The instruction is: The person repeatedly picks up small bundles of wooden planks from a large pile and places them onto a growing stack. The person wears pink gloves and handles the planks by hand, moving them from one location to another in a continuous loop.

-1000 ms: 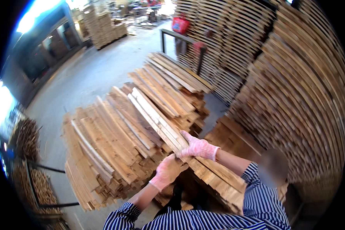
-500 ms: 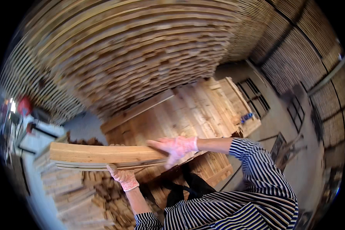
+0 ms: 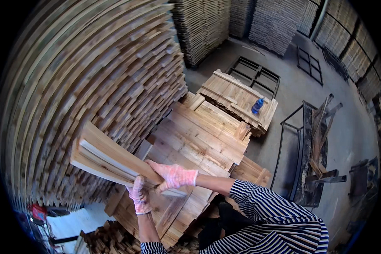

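A small bundle of wooden boards [image 3: 108, 154] slants from upper left to lower right in front of me, raised over a wide stack of planks [image 3: 186, 146]. Around its lower edge curl the fingers of my left hand [image 3: 139, 194], in a pink-and-white knit glove. My right hand [image 3: 174, 175], gloved alike, clasps the bundle's near right end from its upper side. Both hands are closed on the boards; the fingertips behind them are hidden.
A tall wall of stacked boards [image 3: 114, 80] rises at the left. Beyond the planks, a lower wooden pile [image 3: 228, 91] carries a blue bottle [image 3: 257, 106]. A black metal frame bench [image 3: 305, 156] stands at right. Offcuts [image 3: 108, 239] lie at lower left.
My view has swung to the right. The bundle has gone from nearly level to steeply slanted, its boards fanned slightly. My right hand, spread and blurred before, now grips its end.
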`<action>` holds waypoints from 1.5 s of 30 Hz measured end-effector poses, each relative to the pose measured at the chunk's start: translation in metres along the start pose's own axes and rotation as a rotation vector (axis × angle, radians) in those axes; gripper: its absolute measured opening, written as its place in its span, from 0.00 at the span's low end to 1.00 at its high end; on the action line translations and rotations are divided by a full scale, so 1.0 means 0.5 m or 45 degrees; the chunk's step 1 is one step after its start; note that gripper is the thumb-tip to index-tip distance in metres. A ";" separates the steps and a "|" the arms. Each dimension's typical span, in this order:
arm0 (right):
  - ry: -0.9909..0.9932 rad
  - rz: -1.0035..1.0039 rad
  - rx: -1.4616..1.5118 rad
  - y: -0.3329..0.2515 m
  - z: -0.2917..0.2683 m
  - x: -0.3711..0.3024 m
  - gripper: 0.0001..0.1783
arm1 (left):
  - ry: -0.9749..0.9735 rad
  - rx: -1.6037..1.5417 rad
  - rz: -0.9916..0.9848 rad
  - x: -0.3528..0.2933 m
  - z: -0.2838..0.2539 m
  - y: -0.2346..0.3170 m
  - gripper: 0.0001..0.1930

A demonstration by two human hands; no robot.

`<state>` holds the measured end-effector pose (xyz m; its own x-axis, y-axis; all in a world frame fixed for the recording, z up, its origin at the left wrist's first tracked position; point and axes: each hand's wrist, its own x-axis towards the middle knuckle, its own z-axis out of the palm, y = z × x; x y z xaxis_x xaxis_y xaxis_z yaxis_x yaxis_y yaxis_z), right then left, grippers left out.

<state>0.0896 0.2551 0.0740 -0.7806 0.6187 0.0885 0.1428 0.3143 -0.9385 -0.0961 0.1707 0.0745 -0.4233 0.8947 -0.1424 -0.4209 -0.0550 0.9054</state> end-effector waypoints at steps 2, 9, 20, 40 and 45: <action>0.168 0.036 0.032 0.016 -0.037 -0.064 0.63 | 0.024 -0.236 -0.132 0.010 0.079 -0.012 0.30; 0.380 0.548 -0.123 0.207 -0.226 -0.277 0.46 | 0.052 -0.559 -0.817 0.005 0.302 -0.287 0.31; 0.341 0.780 -0.876 0.499 -0.485 -0.215 0.30 | 0.116 -0.289 -0.890 0.094 0.259 -0.517 0.36; 0.574 0.846 -0.957 0.508 -0.605 -0.187 0.33 | 0.009 -0.649 -0.990 0.153 0.301 -0.538 0.37; 0.494 0.809 -0.880 0.585 -0.574 -0.135 0.27 | 0.043 -0.648 -0.972 0.149 0.279 -0.563 0.34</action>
<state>0.3585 0.5119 -0.1106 -0.2036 0.9687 -0.1421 0.8791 0.1169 -0.4621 0.1025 0.3147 -0.1352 0.0950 0.7552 -0.6486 -0.8950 0.3501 0.2765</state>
